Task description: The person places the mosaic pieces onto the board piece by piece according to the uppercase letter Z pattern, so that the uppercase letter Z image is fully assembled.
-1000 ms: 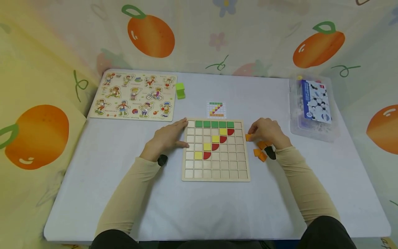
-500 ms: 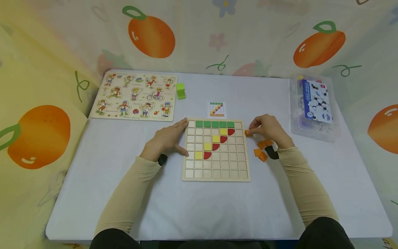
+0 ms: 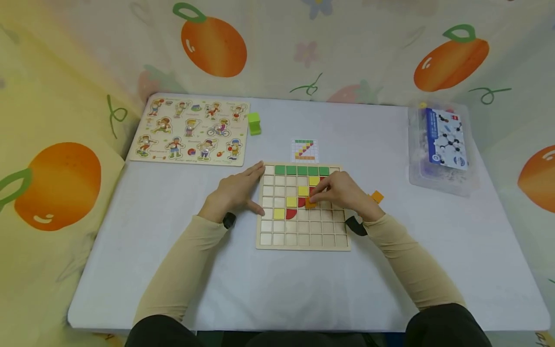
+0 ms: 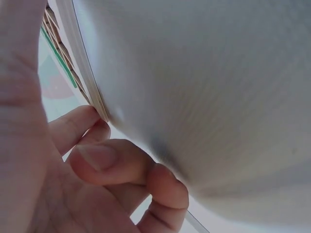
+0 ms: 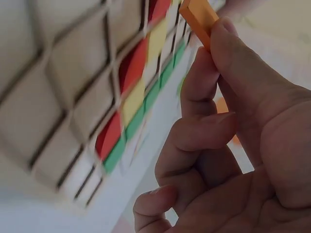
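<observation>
A wooden grid board (image 3: 303,239) lies mid-table. It bears a row of green square tiles (image 3: 291,170) near the top, and a diagonal of yellow square tiles (image 3: 279,214) paired with red rounded tiles (image 3: 291,214). My left hand (image 3: 233,195) rests against the board's left edge, fingertips and thumb touching it. Over the board's middle, my right hand (image 3: 342,192) pinches an orange square tile (image 5: 198,20) between thumb and forefinger. In the head view this tile is above the grid, right of the diagonal. A loose orange tile (image 3: 377,196) shows beyond the right wrist; the arm hides others.
A small pattern card (image 3: 305,151) lies just behind the board. At the back left are a picture puzzle board (image 3: 191,156) and green blocks (image 3: 254,124). A clear plastic box (image 3: 418,176) with a blue-and-white label stands at the back right.
My right hand picked up an orange tile beside the board's right edge and carried it left over the grid. The left hand stays at the board's left edge.
</observation>
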Demonstrator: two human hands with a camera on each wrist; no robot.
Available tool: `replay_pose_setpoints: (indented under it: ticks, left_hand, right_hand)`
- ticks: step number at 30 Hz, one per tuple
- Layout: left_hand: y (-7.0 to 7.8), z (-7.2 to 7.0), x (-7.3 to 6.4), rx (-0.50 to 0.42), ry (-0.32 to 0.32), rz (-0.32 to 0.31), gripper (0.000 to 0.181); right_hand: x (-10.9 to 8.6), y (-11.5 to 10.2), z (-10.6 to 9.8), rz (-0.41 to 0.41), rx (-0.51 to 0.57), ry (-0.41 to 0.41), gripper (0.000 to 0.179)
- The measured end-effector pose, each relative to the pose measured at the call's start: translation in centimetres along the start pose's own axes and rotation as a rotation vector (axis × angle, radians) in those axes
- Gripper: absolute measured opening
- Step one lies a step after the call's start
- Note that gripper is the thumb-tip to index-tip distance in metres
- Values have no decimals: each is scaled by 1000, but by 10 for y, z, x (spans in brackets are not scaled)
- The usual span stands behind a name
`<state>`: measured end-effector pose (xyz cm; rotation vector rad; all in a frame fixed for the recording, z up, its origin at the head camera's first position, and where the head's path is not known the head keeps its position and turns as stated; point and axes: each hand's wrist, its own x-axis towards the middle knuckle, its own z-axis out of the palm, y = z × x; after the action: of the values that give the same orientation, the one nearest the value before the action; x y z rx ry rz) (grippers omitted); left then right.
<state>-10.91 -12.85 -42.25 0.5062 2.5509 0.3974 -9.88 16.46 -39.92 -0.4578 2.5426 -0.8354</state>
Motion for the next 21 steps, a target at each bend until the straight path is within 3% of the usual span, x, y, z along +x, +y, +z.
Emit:
replay_pose_setpoints:
  ticks: [7,14,21]
  left_hand:
    - [0,0,1,2,4,-8,130]
    - [1,-1,0,-6,5,-7,129]
    - [1,-1,-1,2,4,-15,129]
  right_hand:
    - [5,-20,25,-102,4,-31,14]
    - [5,-38,48,-132,-37,-106,15]
    - [5,-49,63,-160,-102,-111,14]
